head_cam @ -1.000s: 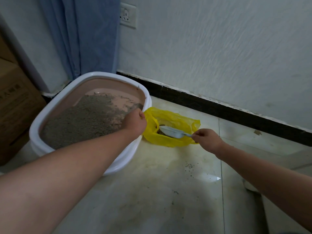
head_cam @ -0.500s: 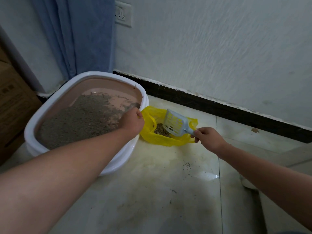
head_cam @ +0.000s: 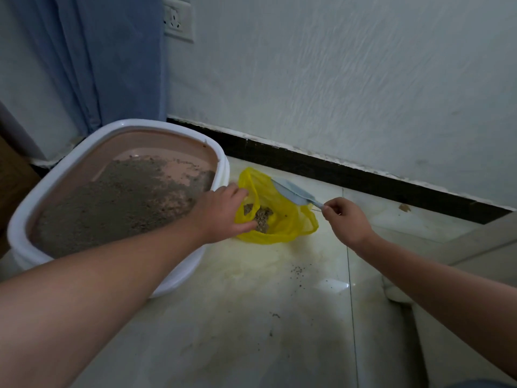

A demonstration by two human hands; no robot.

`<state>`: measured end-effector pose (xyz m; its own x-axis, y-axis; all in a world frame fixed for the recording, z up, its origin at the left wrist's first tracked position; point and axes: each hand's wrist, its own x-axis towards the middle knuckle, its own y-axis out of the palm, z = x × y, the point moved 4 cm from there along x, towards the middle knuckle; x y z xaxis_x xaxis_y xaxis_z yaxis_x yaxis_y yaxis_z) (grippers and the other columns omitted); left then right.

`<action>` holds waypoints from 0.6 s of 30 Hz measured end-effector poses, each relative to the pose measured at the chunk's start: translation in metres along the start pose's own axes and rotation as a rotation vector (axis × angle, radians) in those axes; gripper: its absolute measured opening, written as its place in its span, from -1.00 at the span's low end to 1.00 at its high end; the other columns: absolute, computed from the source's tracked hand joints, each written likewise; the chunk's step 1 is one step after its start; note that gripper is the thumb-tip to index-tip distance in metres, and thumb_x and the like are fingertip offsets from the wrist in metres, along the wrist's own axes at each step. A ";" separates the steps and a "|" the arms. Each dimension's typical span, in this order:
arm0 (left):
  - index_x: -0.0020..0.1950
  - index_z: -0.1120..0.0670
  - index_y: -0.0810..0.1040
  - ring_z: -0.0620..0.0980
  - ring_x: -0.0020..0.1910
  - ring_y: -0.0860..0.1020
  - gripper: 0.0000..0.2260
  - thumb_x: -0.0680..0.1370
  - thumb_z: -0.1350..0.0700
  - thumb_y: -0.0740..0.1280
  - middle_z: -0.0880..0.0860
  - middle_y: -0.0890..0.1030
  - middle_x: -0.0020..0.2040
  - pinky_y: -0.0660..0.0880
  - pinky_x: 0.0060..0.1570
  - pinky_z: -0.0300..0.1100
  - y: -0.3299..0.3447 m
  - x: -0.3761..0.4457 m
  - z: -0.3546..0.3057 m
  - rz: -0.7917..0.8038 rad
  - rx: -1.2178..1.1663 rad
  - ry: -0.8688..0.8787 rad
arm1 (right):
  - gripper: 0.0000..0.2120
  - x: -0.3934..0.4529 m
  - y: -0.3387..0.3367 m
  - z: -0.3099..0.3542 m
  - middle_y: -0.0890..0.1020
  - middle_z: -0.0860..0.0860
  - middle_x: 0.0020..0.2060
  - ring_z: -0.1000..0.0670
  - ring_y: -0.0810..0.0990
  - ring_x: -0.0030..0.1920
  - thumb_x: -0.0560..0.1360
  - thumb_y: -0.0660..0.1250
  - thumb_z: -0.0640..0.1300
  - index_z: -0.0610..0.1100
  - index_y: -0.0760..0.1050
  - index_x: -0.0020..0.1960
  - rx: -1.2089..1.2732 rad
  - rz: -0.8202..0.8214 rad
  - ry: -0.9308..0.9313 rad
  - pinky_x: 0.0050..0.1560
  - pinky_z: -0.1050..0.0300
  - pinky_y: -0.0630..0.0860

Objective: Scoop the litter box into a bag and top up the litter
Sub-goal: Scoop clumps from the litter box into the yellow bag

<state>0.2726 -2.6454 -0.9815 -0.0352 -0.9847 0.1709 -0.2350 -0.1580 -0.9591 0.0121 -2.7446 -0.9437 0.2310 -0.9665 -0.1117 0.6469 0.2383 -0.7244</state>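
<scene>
The white oval plastic litter box (head_cam: 84,161) with a pink inside and grey litter stands on the floor against the wall, to the left of the crumpled yellow plastic bag (head_cam: 282,225), almost touching it. The left hand (head_cam: 223,211) holds the bag's near edge open. The right hand (head_cam: 347,219) pinches the handle of the pale blue plastic scoop (head_cam: 291,191). The scoop's long axis points leftward over the bag toward the box, so I think the next scoop means reaching left across the bag.

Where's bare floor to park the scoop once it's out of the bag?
Free: tile in front of the yellow bag, between the litter box and the right arm, apart from scattered granules. Also the strip right of the bag along the black baseboard. Crowded: the gap between box and bag, filled by the left hand.
</scene>
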 end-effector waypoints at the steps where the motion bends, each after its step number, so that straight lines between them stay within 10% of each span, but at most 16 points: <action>1: 0.31 0.06 0.42 0.08 0.08 0.53 -0.26 0.38 -0.46 0.08 0.06 0.50 0.18 0.48 -0.06 -0.06 0.004 0.000 -0.004 0.026 0.077 0.054 | -0.84 0.000 -0.004 -0.002 0.58 -0.06 -0.24 0.04 0.46 -0.33 0.58 0.25 -0.08 -0.14 0.55 -0.02 0.009 -0.017 0.011 -0.34 0.15 0.39; 10: 0.28 0.03 0.41 0.09 0.20 0.44 -0.42 0.44 -0.34 0.27 0.05 0.45 0.24 0.35 0.12 -0.01 0.030 0.000 -0.029 0.206 0.297 0.302 | -0.70 -0.001 -0.029 -0.040 0.58 -0.07 -0.23 0.02 0.45 -0.32 0.65 0.10 -0.07 -0.18 0.56 0.02 0.053 -0.070 0.229 -0.32 0.16 0.38; 18: -0.18 0.06 0.57 0.09 -0.26 0.56 -0.71 0.31 -0.09 0.54 0.07 0.56 -0.21 0.43 -0.36 -0.09 0.036 0.002 -0.010 0.068 0.415 0.339 | -0.82 0.004 -0.013 -0.072 0.61 -0.07 -0.17 0.03 0.50 -0.26 0.62 0.19 -0.17 -0.24 0.53 0.02 0.184 0.018 0.536 -0.26 0.20 0.44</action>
<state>0.2545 -2.6527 -1.0136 -0.3646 -0.9255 0.1023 0.1798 -0.1778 -0.9675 -0.0474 -2.7587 -0.9842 -0.1270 -0.8640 -0.4872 0.7737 0.2210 -0.5938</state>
